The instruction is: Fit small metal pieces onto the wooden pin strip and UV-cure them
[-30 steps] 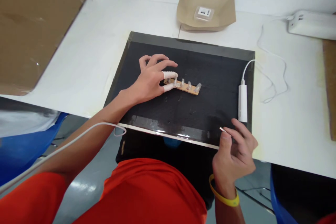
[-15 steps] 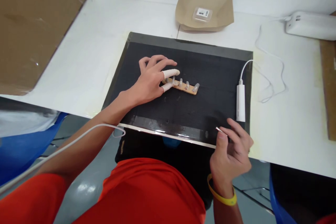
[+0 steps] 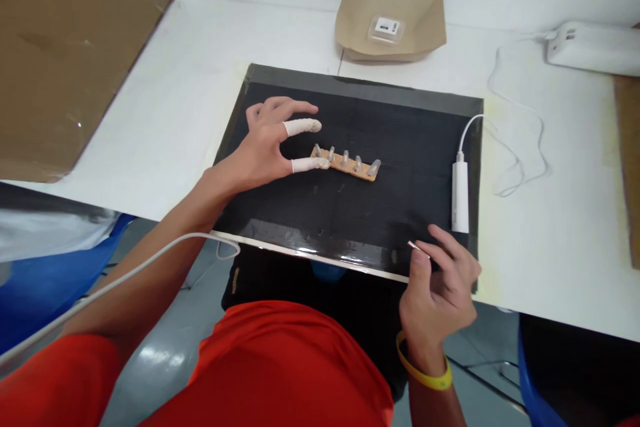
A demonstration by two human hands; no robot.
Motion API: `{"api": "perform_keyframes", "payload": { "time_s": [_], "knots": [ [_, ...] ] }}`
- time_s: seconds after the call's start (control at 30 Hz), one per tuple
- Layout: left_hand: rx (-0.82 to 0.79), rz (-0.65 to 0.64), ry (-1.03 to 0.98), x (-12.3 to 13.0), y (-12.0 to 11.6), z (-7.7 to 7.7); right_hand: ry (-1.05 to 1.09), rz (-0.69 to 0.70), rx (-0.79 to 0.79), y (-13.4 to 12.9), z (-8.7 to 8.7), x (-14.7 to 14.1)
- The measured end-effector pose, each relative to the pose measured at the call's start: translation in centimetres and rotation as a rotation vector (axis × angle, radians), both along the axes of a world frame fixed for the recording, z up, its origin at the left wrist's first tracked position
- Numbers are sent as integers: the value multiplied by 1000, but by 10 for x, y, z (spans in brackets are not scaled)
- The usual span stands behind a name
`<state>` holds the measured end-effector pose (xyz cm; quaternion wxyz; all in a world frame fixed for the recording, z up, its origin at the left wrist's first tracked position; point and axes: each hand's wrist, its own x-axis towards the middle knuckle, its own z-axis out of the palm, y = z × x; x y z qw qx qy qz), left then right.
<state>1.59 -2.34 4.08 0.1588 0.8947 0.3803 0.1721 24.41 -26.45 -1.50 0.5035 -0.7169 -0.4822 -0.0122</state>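
A tan cardboard strip lies on the black mat, with several translucent nail-shaped tips standing along it. My left hand hovers at the strip's left end, fingers apart and nothing between them. White finger covers sleeve its thumb and index finger; the thumb tip is close to the strip's lower left edge, and I cannot tell whether it touches. Over the mat's front right corner, my right hand pinches a small, thin, pale stick-like piece between thumb and index finger. Its exact kind is too small to tell.
A white stick-shaped device with a cable lies at the mat's right side. Behind the mat stands a brown paper tray holding a clear labelled box. A white power strip is at back right, a large cardboard panel at left.
My left hand has drawn back to the left, and its thumb and index finger have moved off the strip's left tips, uncovering them. My right hand stays nearly still with the stick-like piece.
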Motion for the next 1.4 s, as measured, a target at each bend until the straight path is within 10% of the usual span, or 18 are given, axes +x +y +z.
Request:
{"api": "perform_keyframes", "payload": {
  "time_s": [1.4],
  "knots": [
    [-228, -89, 5, 1, 20, -15, -98, 49, -8, 0, -2, 1]
  ]
}}
